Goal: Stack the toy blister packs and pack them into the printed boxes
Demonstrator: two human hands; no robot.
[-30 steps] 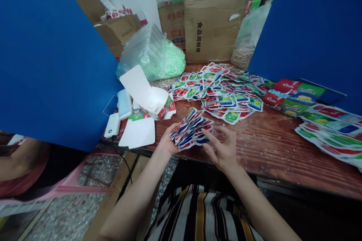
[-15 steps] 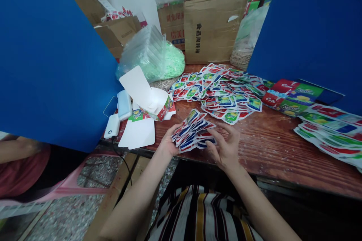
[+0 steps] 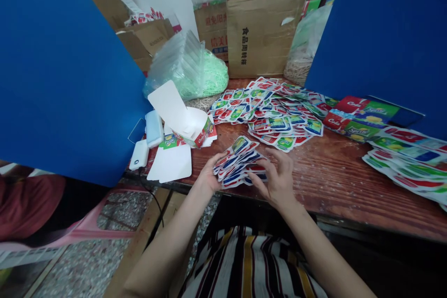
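Note:
My left hand (image 3: 208, 174) grips a fanned stack of small printed cards (image 3: 239, 160) in red, blue and green, held just above the near edge of the wooden table (image 3: 331, 177). Fingers of my right hand (image 3: 275, 179) curl against the stack's right side and touch its lower cards. Farther back lies a wide heap of the same printed cards (image 3: 272, 111). To the left sits a half-folded white carton (image 3: 181, 118) with printed sides, on flat white blanks (image 3: 171, 163).
Flat printed sheets (image 3: 401, 153) lie at the right. Two white devices (image 3: 146, 139) rest at the table's left edge. A bag of green shreds (image 3: 195, 72) and cardboard boxes (image 3: 265, 32) stand behind. Another person in red (image 3: 31, 214) sits at lower left.
My right hand has moved left and closed in against the card stack. The stack has been drawn a little tighter between both hands.

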